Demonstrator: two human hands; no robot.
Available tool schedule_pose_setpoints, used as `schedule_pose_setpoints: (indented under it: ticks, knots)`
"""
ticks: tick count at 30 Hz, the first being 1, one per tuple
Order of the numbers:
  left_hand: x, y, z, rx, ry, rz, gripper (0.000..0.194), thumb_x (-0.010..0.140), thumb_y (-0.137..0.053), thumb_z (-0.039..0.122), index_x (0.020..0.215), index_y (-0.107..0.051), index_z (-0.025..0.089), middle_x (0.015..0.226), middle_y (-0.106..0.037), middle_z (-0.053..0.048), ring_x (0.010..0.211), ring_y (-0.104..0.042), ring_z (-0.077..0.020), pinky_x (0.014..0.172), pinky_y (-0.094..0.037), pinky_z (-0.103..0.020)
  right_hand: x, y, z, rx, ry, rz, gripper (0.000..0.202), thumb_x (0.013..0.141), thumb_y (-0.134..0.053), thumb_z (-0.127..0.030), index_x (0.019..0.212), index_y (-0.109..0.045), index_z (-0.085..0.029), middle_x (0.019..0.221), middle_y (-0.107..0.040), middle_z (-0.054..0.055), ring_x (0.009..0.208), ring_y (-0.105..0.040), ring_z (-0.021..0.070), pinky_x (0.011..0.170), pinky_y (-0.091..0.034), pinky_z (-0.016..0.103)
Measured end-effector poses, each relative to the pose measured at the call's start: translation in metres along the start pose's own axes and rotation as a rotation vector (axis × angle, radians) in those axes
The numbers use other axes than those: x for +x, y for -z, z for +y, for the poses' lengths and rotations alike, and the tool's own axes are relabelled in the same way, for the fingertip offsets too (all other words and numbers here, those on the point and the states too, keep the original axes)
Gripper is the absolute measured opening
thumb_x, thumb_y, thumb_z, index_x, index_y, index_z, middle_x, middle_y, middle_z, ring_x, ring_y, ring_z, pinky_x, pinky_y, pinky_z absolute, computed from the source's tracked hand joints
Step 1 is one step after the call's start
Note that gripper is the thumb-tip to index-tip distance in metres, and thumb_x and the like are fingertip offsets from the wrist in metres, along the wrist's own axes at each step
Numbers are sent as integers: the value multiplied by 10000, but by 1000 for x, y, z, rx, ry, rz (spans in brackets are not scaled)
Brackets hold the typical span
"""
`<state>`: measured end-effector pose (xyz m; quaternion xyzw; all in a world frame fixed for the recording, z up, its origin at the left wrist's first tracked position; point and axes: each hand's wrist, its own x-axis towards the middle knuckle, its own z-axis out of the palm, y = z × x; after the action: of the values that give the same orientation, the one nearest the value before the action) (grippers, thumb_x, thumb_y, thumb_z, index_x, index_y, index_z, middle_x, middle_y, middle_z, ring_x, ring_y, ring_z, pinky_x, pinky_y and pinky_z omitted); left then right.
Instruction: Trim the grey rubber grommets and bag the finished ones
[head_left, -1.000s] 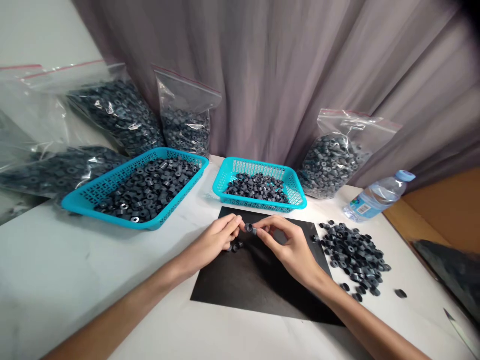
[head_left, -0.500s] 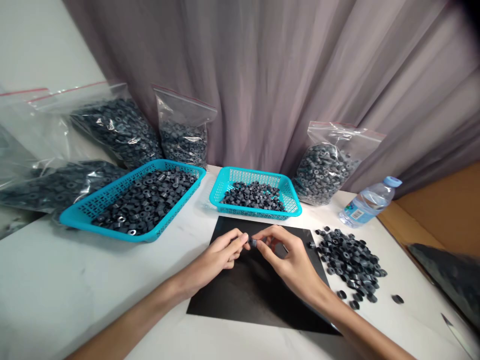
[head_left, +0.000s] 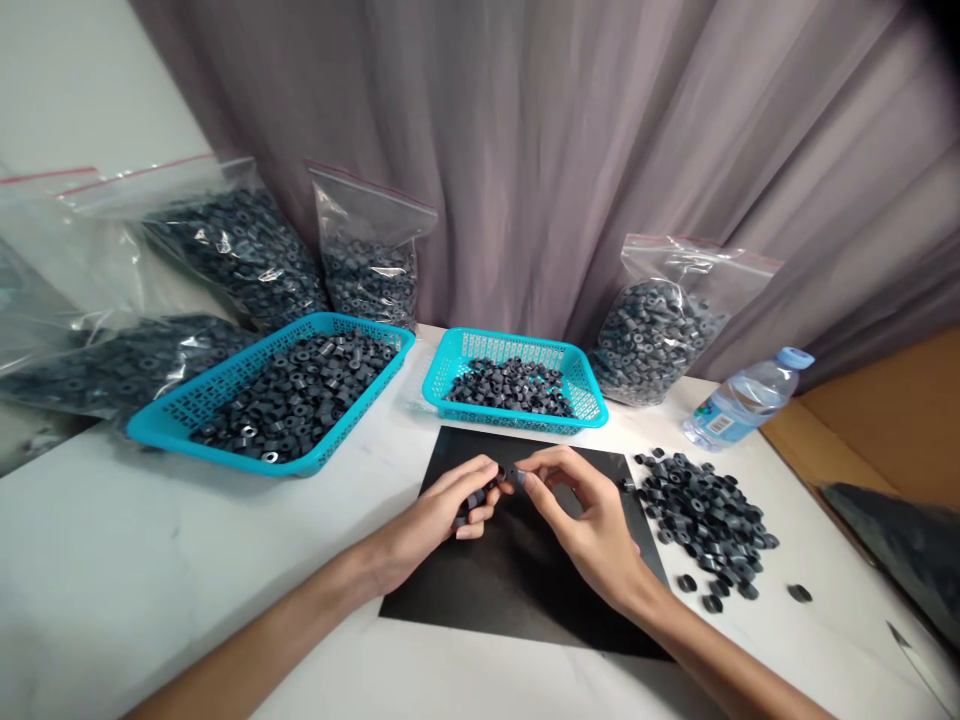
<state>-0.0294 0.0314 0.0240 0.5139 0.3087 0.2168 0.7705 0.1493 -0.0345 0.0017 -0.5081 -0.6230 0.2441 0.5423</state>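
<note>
Over a black mat [head_left: 517, 600] my two hands meet, fingertips close together. My left hand [head_left: 439, 505] is curled around several small dark ring-shaped pieces [head_left: 471, 500], with one dark ring [head_left: 501, 473] at the tips of its thumb and forefinger. Between thumb and forefinger, my right hand [head_left: 589, 505] pinches another small dark ring [head_left: 519, 476], a slight gap away from the left one. To the right of the mat lies a loose pile of dark rings [head_left: 709, 520] on the white table [head_left: 300, 650].
Behind the mat stands a small blue basket [head_left: 517, 418] of dark pieces; a larger blue basket [head_left: 315, 460] of rings is on the left. Clear zip bags [head_left: 371, 275] full of rings line the curtain, another bag [head_left: 652, 335] at right. A water bottle [head_left: 746, 400] leans right.
My left fingers have loosened, so the rings in the palm now show. The right hand has drawn its ring slightly away from the left fingertips. The view has shifted a little.
</note>
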Motion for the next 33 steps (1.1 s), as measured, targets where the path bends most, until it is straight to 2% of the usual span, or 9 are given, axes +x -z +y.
schedule_pose_setpoints:
  ticks: [5, 9, 12, 18, 27, 33]
  knots:
    - [2, 2, -2, -101, 28, 6, 306, 988, -458, 411, 914, -588, 144, 792, -415, 6, 625, -275, -92, 515, -214, -219, -3, -1, 4, -14, 18, 25, 97, 949, -606, -259, 1010, -676, -227, 928, -672, 27, 810, -616, 162, 754, -510, 292]
    - [4, 2, -3, -198, 31, 11, 338, 960, -523, 459, 893, -600, 137, 795, -414, 8, 609, -296, -74, 499, -210, -201, -3, -1, 5, -44, 49, 38, 109, 953, -598, -240, 1032, -673, -230, 942, -662, 29, 828, -614, 163, 761, -508, 297]
    - [3, 3, -5, -234, 8, 0, 275, 946, -576, 392, 873, -613, 130, 807, -419, 5, 613, -334, -62, 491, -215, -188, -4, -1, 6, -57, 70, 67, 113, 956, -590, -219, 1041, -664, -226, 949, -653, 32, 842, -622, 164, 757, -513, 296]
    - [4, 4, -8, -319, 49, -8, 250, 955, -545, 314, 979, -681, 105, 832, -468, -15, 625, -396, -60, 485, -265, -168, -7, -4, 8, -93, 143, 90, 144, 957, -567, -160, 1057, -651, -220, 985, -647, 53, 875, -633, 174, 740, -520, 297]
    - [5, 4, -7, -408, 61, 28, 231, 926, -524, 202, 944, -719, 79, 824, -540, -53, 647, -452, -83, 493, -325, -164, -6, 3, 8, -250, 323, 42, 304, 932, -537, -51, 1156, -629, -234, 992, -606, 57, 868, -608, 169, 752, -511, 298]
    - [5, 0, -3, -450, 48, 55, 237, 865, -530, 98, 967, -740, 55, 901, -568, -83, 729, -485, -102, 537, -359, -167, -8, 2, 13, -358, 397, 39, 348, 922, -544, -29, 1193, -615, -234, 1007, -621, 68, 874, -621, 171, 745, -529, 290]
